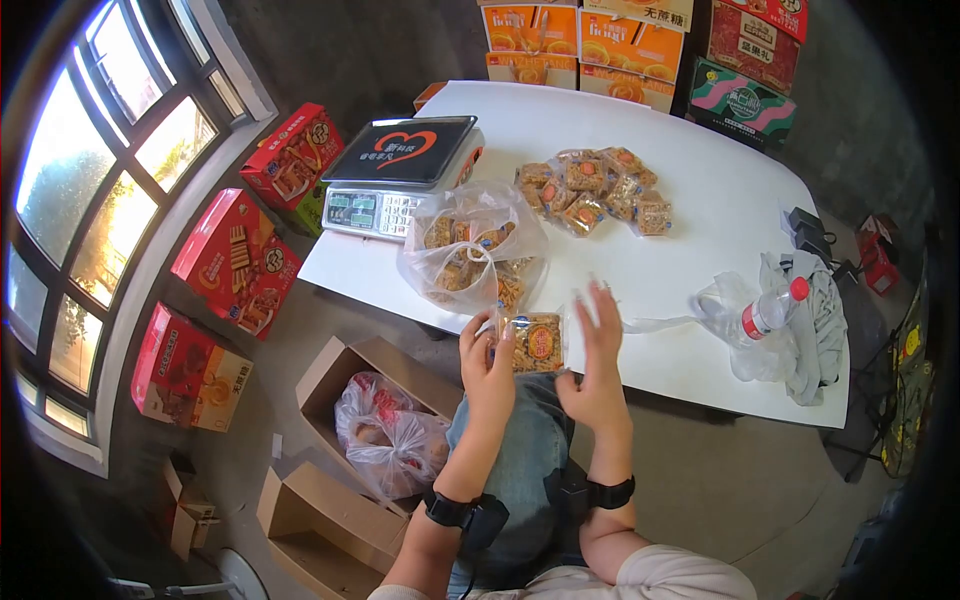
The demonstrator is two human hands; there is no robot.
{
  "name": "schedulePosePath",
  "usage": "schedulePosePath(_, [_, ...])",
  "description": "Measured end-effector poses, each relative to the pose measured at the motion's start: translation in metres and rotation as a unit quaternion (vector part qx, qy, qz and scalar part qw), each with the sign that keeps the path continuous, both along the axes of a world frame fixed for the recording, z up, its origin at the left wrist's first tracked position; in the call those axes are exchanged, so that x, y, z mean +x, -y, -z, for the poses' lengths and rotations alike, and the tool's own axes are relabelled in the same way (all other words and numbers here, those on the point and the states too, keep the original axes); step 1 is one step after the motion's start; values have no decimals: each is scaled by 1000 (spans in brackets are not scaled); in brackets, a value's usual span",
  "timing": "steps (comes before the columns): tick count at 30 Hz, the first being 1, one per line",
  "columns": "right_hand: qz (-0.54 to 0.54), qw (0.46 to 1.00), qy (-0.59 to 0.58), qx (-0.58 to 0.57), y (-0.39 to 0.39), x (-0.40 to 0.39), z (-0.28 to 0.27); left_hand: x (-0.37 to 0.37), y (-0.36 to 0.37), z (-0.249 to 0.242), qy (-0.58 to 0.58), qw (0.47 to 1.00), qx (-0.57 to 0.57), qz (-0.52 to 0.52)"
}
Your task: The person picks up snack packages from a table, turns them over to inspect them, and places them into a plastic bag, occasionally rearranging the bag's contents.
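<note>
A clear packet of nutty snack pieces with a round orange label (pixel 540 343) lies at the table's near edge, between my two hands. At its left edge my left hand (pixel 487 362) is closed, thumb and curled fingers on the wrapping. My right hand (pixel 598 365) is open on the packet's right side, its fingers stretched upward and slightly blurred. Just beyond my left hand stands a knotted, see-through plastic bag (pixel 470 250) filled with similar packets. Farther back, a loose pile of such packets (pixel 590 185) rests on the white table (pixel 690 180).
A digital scale (pixel 380 208) stands behind the bag at left. On the right lie a red-capped bottle (pixel 772 310) and crumpled plastic bags (pixel 815 335). Below the table is an open carton (pixel 335 385) holding a bagged bundle (pixel 385 440); another carton (pixel 330 515) is nearby. Gift boxes (pixel 240 265) line the window wall.
</note>
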State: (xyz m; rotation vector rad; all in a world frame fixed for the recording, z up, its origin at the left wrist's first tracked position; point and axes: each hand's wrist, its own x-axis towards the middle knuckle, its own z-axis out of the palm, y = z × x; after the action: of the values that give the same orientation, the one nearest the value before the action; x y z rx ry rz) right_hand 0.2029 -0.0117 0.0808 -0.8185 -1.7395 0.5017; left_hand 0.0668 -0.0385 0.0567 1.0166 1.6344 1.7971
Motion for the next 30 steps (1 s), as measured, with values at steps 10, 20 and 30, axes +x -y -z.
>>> schedulePosePath(10, [31,977,204,-51,9,-10,1,6,1,-1,-136,987,33,75])
schedulePosePath(20, [-203,876,-362,-245,13,-9,11,10,2,-1,120,957,19,262])
schedulePosePath(30, [-204,920,-275,-189,9,-13,6,17,10,-5,226,956,28,183])
